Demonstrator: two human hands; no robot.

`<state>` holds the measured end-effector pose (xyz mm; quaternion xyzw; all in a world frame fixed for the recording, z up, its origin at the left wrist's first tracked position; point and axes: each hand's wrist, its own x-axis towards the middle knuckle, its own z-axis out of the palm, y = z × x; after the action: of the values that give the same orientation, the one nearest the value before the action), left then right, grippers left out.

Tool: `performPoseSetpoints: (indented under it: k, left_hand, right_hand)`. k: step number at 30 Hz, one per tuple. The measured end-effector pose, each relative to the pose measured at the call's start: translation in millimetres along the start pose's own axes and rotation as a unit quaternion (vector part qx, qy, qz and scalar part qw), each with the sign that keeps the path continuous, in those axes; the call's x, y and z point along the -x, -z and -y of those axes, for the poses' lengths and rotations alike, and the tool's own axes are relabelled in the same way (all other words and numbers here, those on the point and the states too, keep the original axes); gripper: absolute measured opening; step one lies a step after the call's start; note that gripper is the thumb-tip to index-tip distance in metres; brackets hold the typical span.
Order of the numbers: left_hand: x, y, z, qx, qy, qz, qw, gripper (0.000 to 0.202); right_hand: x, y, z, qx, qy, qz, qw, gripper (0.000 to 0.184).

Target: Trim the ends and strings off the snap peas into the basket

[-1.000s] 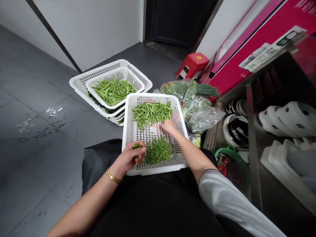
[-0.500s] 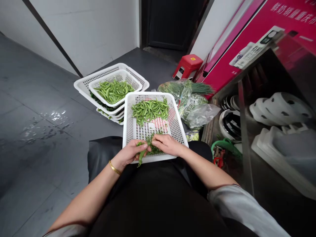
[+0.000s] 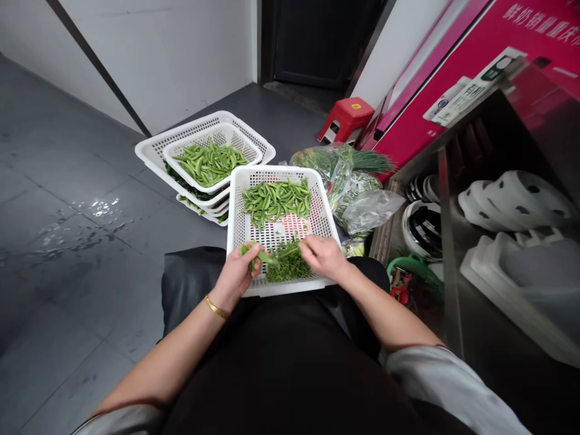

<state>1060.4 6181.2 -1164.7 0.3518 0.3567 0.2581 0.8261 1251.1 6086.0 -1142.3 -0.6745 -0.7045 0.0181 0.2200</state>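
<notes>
A white perforated basket (image 3: pixel 239 205) rests on my lap, with a heap of green pea pods (image 3: pixel 276 200) at its far end and a pile of pulled strings and tips (image 3: pixel 287 270) at the near end. My left hand (image 3: pixel 238 270), with a gold bracelet on the wrist, is closed on a pea pod (image 3: pixel 256 254) over the basket's near left corner. My right hand (image 3: pixel 321 257) pinches a thin string drawn out from that pod, just above the trimmings pile.
A stack of white baskets (image 3: pixel 199 130) on the grey floor to the left holds more pods (image 3: pixel 211 162). Bagged greens (image 3: pixel 357 187) lie to the right, a red stool (image 3: pixel 347 116) behind them. A steel shelf with white sandals (image 3: pixel 512 199) stands at right; water is spilled on the floor (image 3: pixel 86 226).
My right hand came back from the pod heap to meet the left hand, then both moved apart, drawing a string from the pod held in my left hand.
</notes>
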Motion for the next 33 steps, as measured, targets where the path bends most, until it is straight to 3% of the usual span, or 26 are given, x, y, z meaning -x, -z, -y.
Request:
performPoseSetpoints:
  k: [4, 9, 11, 15, 18, 21, 23, 25, 29, 31, 33]
  left_hand:
    - [3.9, 6.1, -13.8, -0.097, -0.132, -0.018, 0.986, 0.02]
    - [10.7, 3.1, -10.2, -0.21, -0.166, 0.005, 0.964, 0.018]
    - [12.6, 6.0, -5.8, -0.229, -0.165, -0.003, 0.959, 0.019]
    - [13.7, 16.7, 1.9, -0.255, -0.13, -0.015, 0.958, 0.02]
    - [10.6, 20.1, 2.2, -0.333, -0.109, 0.059, 0.935, 0.015]
    - [6.3, 16.7, -2.2, -0.396, -0.083, 0.189, 0.895, 0.012]
    - [3.8, 13.2, -5.1, -0.397, -0.073, 0.225, 0.887, 0.011]
    - [1.0, 12.0, -7.0, -0.371, -0.068, 0.189, 0.907, 0.012]
    - [-7.5, 22.4, -12.7, -0.19, -0.087, -0.025, 0.978, 0.017]
    - [-12.7, 31.2, -18.9, -0.087, -0.121, -0.09, 0.985, 0.016]
    - [-17.4, 38.9, -25.9, -0.011, -0.134, -0.1, 0.986, 0.014]
  right_hand:
    - [1.0, 16.5, -5.9, -0.06, -0.069, 0.032, 0.995, 0.024]
    - [-8.9, -8.0, 25.2, -0.091, 0.02, 0.144, 0.985, 0.021]
    - [-11.7, -19.5, 31.3, -0.097, 0.03, 0.124, 0.987, 0.027]
    - [-9.7, -30.7, 26.7, -0.119, -0.031, 0.027, 0.992, 0.031]
    - [-6.6, -31.9, 23.1, -0.069, -0.025, 0.056, 0.996, 0.029]
    - [-7.9, -29.5, 26.7, -0.017, 0.051, 0.152, 0.987, 0.027]
    - [-11.3, -27.6, 30.7, -0.009, 0.087, 0.186, 0.979, 0.028]
    - [-14.1, -26.4, 31.9, -0.017, 0.072, 0.176, 0.982, 0.028]
    - [-9.0, -25.4, 15.0, -0.055, 0.015, 0.156, 0.986, 0.03]
    - [-4.9, -25.5, -1.9, -0.063, 0.009, 0.212, 0.975, 0.03]
    - [-8.2, -28.1, -19.8, -0.069, -0.005, 0.309, 0.948, 0.024]
